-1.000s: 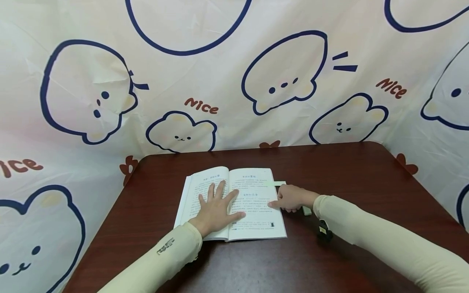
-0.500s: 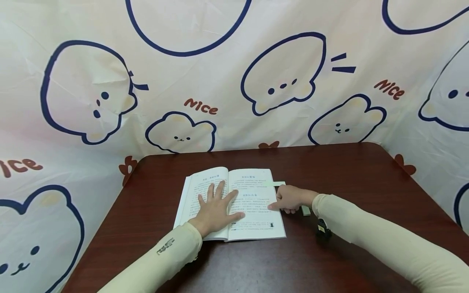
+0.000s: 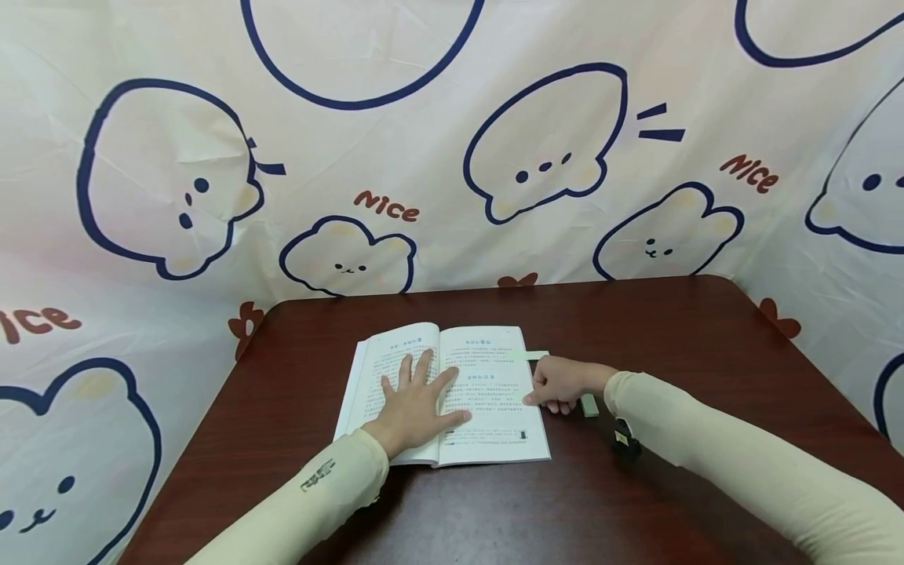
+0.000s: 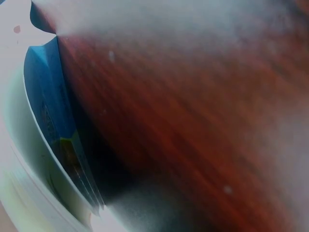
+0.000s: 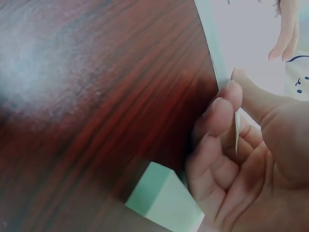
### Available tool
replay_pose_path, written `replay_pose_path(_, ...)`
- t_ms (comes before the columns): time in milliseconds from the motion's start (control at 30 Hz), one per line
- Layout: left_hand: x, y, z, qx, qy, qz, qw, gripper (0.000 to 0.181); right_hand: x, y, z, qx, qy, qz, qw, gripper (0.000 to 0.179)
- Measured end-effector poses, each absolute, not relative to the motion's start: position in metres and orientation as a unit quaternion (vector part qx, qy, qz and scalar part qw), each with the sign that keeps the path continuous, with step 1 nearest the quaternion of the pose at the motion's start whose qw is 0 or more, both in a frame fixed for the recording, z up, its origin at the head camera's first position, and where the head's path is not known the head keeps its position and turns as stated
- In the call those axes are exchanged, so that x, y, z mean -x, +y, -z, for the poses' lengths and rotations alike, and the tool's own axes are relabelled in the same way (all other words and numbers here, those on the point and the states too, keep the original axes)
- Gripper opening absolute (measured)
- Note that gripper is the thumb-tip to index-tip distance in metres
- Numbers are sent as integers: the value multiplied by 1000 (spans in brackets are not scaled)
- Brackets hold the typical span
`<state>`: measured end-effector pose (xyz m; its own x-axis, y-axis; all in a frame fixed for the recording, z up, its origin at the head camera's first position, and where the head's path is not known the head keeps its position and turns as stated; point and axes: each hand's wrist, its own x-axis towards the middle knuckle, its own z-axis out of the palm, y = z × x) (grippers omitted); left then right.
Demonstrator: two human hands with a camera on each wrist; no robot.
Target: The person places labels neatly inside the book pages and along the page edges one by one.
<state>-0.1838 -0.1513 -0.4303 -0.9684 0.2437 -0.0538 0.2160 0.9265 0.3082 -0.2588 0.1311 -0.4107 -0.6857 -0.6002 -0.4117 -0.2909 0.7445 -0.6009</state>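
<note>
An open book (image 3: 487, 439) lies on the table, with printed text on both pages. My left hand (image 3: 413, 406) rests spread across its inner margin, fingers straight. At the right page's outer edge is my right hand (image 3: 565, 382). Its thumb lies on the page and its other fingers curl by the edge, pinching it, as the right wrist view shows. A pale green paper strip (image 3: 537, 355) sticks out past that edge beside the right knuckles. Close to the right hand stands a small light green block (image 5: 164, 198), which looks like a pad of sticky notes.
The dark wooden table (image 3: 671, 337) reaches back to a cartoon-printed cloth (image 3: 452, 157) hanging behind and at the sides. A black device (image 3: 625, 439) sits under the right sleeve at the wrist. In the left wrist view, the book's blue cover (image 4: 48, 92) curves up off the table.
My right thumb has slid slightly outward toward the page's right edge. My left hand stays in place on the book.
</note>
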Motion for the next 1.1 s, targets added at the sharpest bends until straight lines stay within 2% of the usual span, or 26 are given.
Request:
replay_pose_path(233, 183, -152, 429, -116, 981, -151, 46, 79, 260, 127, 407, 233, 906, 220, 276, 48)
replay_pose_path(533, 183, -150, 429, -117, 981, -150, 47, 78, 265, 131, 404, 248, 876, 245, 334, 33)
replay_pose_path(800, 183, -151, 430, -116, 981, -147, 44, 79, 261, 124, 406, 238, 901, 208, 297, 49)
replay_pose_path(1100, 183, -150, 430, -115, 982, -145, 45, 78, 259, 118, 408, 207, 918, 185, 282, 54)
